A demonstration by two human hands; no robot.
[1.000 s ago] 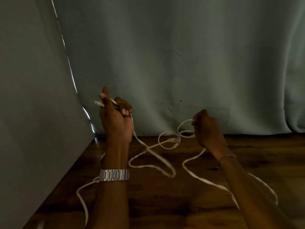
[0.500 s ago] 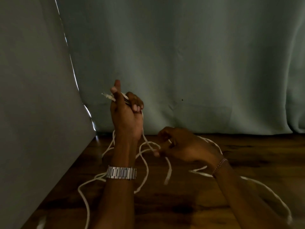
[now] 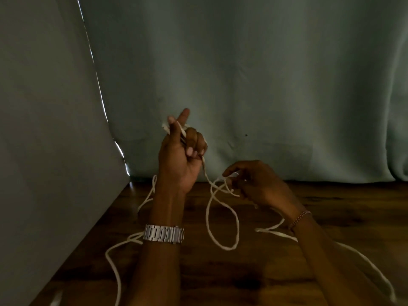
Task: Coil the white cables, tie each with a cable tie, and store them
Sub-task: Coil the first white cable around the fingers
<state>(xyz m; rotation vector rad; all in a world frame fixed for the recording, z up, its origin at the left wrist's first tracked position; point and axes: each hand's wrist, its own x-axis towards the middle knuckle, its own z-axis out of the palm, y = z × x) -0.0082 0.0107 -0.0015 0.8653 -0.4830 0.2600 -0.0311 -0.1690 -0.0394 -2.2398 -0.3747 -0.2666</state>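
A long white cable (image 3: 223, 226) trails in loose loops over the wooden table (image 3: 242, 279). My left hand (image 3: 180, 155) is raised upright, its curled fingers holding the cable's end against the palm, index finger sticking up. From it the cable drops to my right hand (image 3: 254, 184), which is low over the table and pinches a strand between thumb and fingers. One loop hangs down between my hands. More cable runs behind my left wrist and off to the lower right (image 3: 364, 261).
Grey-green curtains (image 3: 265, 85) hang close behind the table and along its left side (image 3: 44, 151), with a bright slit between them. A metal watch (image 3: 164, 234) is on my left wrist, a bead bracelet (image 3: 300, 218) on my right.
My right hand dropped from a raised grip at the right and came in toward my left hand, drawing the cable into a loop. My left hand shifted right and its index finger straightened.
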